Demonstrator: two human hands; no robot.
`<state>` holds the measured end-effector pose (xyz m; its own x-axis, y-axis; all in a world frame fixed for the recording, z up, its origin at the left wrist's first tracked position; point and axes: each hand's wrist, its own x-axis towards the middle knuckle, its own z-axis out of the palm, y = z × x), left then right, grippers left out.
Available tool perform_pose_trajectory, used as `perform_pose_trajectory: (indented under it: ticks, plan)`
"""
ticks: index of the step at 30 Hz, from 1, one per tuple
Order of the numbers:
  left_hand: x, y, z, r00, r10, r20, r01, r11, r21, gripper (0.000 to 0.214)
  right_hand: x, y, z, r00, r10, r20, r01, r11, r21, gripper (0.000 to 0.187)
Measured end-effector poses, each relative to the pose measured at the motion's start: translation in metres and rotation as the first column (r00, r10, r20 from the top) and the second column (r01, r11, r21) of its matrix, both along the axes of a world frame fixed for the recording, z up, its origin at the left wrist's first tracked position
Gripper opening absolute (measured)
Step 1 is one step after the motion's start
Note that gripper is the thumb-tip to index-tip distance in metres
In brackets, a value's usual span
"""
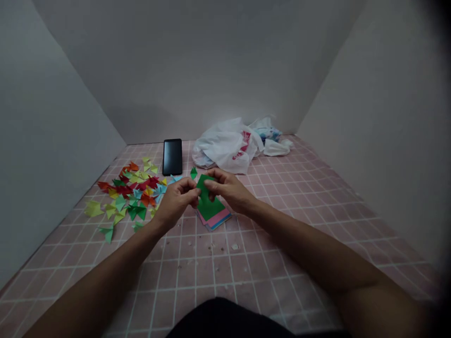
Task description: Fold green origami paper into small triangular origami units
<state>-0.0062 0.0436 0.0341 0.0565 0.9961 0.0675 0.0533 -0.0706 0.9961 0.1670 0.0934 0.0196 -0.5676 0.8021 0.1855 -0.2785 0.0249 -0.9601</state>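
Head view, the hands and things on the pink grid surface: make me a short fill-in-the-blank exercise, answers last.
1. The left hand and right hand are at paper coloured ____.
2. Directly below it, the stack shows a ____ edge.
3. Most folded pieces lie nearer the ____ hand.
4. In this view, the white plastic bag lies to the phone's ____.

Missing words: green; pink; left; right.

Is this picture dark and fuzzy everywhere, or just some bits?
Head view: dim all over; head view, right edge: a blurry black band; head view, back wall: faint shadow up and left of the phone; head view, white bag: red print too soft to read.
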Motion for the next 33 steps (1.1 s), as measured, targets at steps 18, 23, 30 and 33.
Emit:
perform_pose_trajectory:
  ticks: [18, 23, 30, 33]
  plan:
    - [0.011, -0.011, 0.009, 0.971, 0.053, 0.233, -0.032, 0.995, -0.093, 0.02, 0.003, -0.005, 0.01, 0.998, -0.06, 0.01, 0.055, 0.955, 0.291, 0.013]
    - [0.011, -0.013, 0.01, 0.961, 0.016, 0.275, 0.01, 0.996, -0.093, 0.022, 0.008, -0.002, 0.013, 1.0, -0.012, -0.001, 0.012, 0.946, 0.324, 0.014]
    - [0.011, -0.016, 0.01, 0.986, -0.017, 0.163, 0.006, 0.998, 0.067, 0.019, 0.007, 0.001, 0.012, 0.996, 0.017, -0.087, 0.009, 0.957, 0.289, 0.004]
    - [0.011, -0.017, 0.01, 0.988, -0.007, 0.153, -0.004, 0.997, 0.072, 0.016, 0.006, 0.001, 0.011, 0.995, 0.03, -0.094, -0.001, 0.954, 0.298, 0.004]
